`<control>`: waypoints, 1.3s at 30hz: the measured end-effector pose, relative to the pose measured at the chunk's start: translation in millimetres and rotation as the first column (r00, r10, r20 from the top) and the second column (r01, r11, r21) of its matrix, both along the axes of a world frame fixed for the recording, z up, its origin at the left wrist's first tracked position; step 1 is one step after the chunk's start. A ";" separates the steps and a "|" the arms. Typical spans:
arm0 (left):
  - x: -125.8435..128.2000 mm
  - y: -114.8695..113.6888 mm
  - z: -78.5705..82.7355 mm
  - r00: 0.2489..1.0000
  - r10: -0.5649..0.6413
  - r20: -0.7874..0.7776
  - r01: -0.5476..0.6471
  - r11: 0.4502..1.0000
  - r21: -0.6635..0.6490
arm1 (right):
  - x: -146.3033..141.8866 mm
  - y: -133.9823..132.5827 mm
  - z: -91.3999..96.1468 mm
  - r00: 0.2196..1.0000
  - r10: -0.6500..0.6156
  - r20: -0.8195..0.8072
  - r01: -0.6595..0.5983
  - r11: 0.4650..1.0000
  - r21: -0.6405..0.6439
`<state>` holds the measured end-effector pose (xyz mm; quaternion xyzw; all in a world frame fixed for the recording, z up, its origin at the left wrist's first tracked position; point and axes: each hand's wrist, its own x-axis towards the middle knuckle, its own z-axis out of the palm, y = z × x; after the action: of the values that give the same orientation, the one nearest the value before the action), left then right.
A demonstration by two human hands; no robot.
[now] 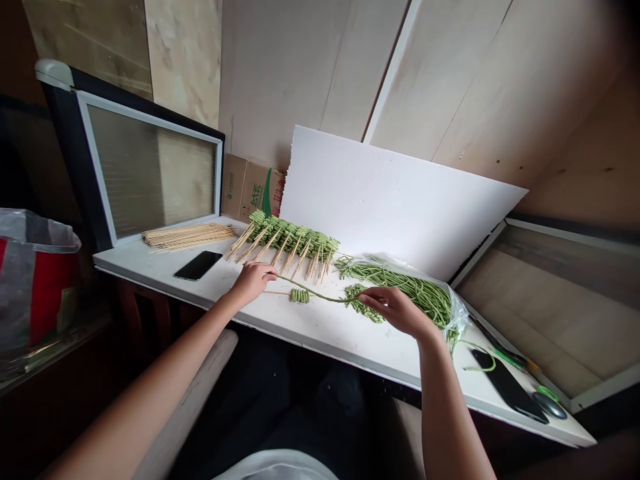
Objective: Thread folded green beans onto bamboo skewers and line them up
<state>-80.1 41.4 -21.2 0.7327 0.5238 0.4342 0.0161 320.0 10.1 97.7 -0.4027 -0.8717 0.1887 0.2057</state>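
Observation:
My left hand (253,279) is closed in a pinch on a bamboo skewer (277,293) lying over the white table (320,327). A small fold of green long bean (300,295) sits on that skewer. A long green bean strand (323,297) runs from it to my right hand (395,309), whose fingers are closed on the strand beside a small clump of beans. Behind my hands lies a row of finished bean skewers (287,241). A clear bag of loose long beans (415,287) rests just right of my right hand.
A bundle of bare bamboo skewers (187,236) and a black phone (199,265) lie at the table's left. A second phone (507,387) lies at the right edge. A white foam board (400,200) leans behind. A cardboard box (250,190) and a bagged red bucket (35,280) stand left.

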 end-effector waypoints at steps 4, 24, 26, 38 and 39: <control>21.2 -9.0 4.8 0.999 0.016 -0.034 -0.018 0.999 -0.043 | -30.9 -8.2 -10.3 0.993 -0.031 -0.117 0.041 0.996 0.083; 89.9 -56.2 52.8 0.767 -0.353 0.536 0.514 0.838 -0.184 | -53.5 -13.7 -25.6 0.781 0.000 -0.625 -0.011 1.000 -0.013; 89.6 -54.7 50.2 0.768 -0.348 0.537 0.517 0.832 -0.201 | -55.8 -13.4 -29.1 0.744 -0.021 -0.668 0.027 1.000 -0.001; 104.0 -84.6 74.7 0.666 -0.459 0.588 0.633 0.764 -0.121 | -81.2 -28.7 -44.8 0.819 0.212 -0.534 -0.011 0.935 0.355; 104.8 -85.0 75.2 0.667 -0.451 0.593 0.621 0.776 -0.108 | -82.4 -29.3 -45.9 0.816 0.204 -0.541 -0.004 0.938 0.347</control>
<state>24.7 -43.6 54.0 0.6918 0.3150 0.5109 0.4015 237.6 -19.2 51.7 -0.2388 -0.8104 0.1625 0.5097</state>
